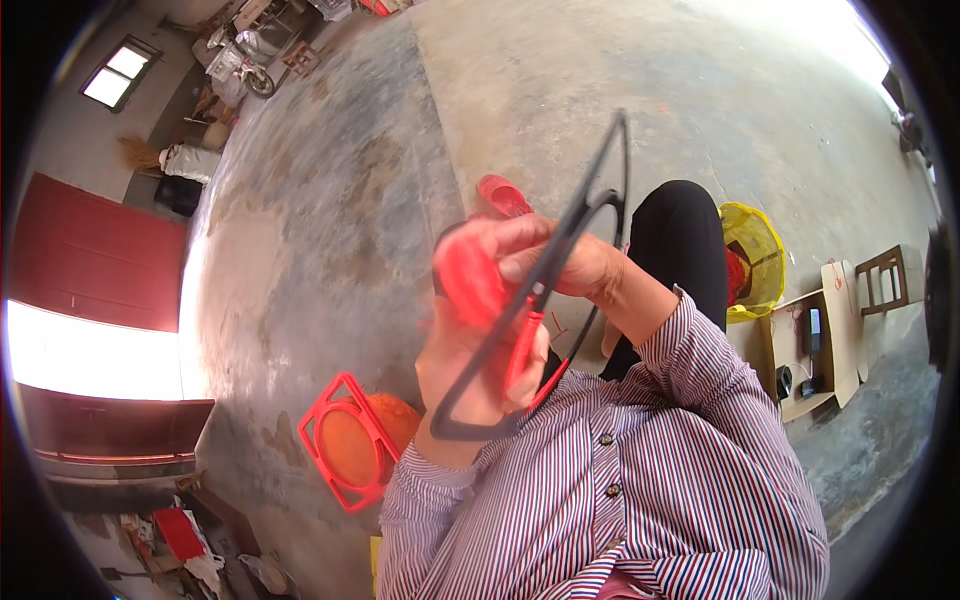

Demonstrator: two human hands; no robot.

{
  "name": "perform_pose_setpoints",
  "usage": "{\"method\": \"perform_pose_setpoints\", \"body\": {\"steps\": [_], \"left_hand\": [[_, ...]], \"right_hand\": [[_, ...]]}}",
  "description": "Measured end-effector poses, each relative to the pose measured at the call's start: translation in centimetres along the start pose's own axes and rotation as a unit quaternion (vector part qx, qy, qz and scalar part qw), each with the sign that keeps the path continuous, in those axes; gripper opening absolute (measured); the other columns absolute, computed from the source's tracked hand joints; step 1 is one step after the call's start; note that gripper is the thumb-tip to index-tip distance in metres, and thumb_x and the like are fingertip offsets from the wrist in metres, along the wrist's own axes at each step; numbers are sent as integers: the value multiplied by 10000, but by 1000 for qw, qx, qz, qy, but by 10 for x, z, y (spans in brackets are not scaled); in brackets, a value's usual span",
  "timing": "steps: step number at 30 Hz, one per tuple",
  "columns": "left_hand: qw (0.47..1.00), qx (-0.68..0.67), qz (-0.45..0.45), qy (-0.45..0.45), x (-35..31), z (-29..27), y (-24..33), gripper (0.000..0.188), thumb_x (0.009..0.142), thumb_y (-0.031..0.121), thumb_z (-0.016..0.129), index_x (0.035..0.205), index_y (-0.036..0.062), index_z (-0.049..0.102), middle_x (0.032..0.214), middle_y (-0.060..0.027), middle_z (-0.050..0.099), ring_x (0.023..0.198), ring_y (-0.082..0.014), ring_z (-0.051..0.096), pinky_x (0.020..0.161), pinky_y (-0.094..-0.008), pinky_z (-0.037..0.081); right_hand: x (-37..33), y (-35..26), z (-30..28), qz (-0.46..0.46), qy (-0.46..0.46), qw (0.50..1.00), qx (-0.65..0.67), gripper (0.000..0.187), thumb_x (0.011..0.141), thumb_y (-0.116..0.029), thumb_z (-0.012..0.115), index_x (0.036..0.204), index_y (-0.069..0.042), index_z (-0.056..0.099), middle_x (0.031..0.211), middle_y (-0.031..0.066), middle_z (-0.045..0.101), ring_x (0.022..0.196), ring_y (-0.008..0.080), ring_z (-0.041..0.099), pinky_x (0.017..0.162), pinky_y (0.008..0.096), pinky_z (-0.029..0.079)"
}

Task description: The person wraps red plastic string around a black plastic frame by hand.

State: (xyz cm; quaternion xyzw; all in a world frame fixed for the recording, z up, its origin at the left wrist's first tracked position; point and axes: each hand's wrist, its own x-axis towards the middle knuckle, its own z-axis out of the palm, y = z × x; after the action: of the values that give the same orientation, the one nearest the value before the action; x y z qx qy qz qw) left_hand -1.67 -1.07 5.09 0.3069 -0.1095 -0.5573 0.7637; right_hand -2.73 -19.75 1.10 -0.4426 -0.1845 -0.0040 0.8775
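Observation:
In front of my lap is a large, thin black frame (573, 225) with a curved inner bar, tilted and nearly edge-on. Part of its lower stretch is covered in red wrapping (524, 350). My left hand (455, 365) is closed round the frame by this red stretch. A blurred red bundle (470, 280), which looks like wound strip or cord, is pinched in the fingers of my right hand (560, 258), just above the left hand. Where the bundle joins the wrapping is hard to make out.
A red frame (335, 440) leans by a round orange thing (392, 420) on the floor at left. A red shoe (503, 195) lies ahead. To my right are a yellow basket (765, 262) with red material, an open cardboard box (845, 330) and a wooden stool (885, 278).

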Motion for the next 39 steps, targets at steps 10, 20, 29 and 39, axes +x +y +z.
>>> {"method": "perform_pose_setpoints", "body": {"steps": [10,20,29,39], "left_hand": [[981,-174,90,14,0,-38,-6,513,941,343,480,1309,-10,421,1295,-188,509,1122,-302,576,799,-417,581],[965,78,165,187,17,-25,-3,424,804,59,690,1204,79,549,900,-81,613,637,-144,517,416,-249,363],[974,56,181,124,-4,-58,11,493,860,118,671,1324,90,504,952,-101,573,578,-125,487,395,-221,373],[995,54,49,73,-2,-44,14,421,953,249,552,1274,-16,490,1026,-164,588,502,-117,456,358,-231,328]], "right_hand": [[-33,10,-15,50,152,984,-77,571,751,-222,780,1235,-20,556,1144,64,609,1082,156,559,964,322,424],[-41,0,39,-66,214,972,72,510,783,13,707,1241,-32,487,1178,71,598,1111,156,567,991,311,424],[-82,-28,-63,-171,220,936,215,484,955,-429,519,1198,-11,502,996,107,621,912,199,628,815,369,531],[-50,60,-31,102,259,910,-306,355,854,-209,712,1113,-48,530,924,53,643,808,93,598,713,244,485]]}}
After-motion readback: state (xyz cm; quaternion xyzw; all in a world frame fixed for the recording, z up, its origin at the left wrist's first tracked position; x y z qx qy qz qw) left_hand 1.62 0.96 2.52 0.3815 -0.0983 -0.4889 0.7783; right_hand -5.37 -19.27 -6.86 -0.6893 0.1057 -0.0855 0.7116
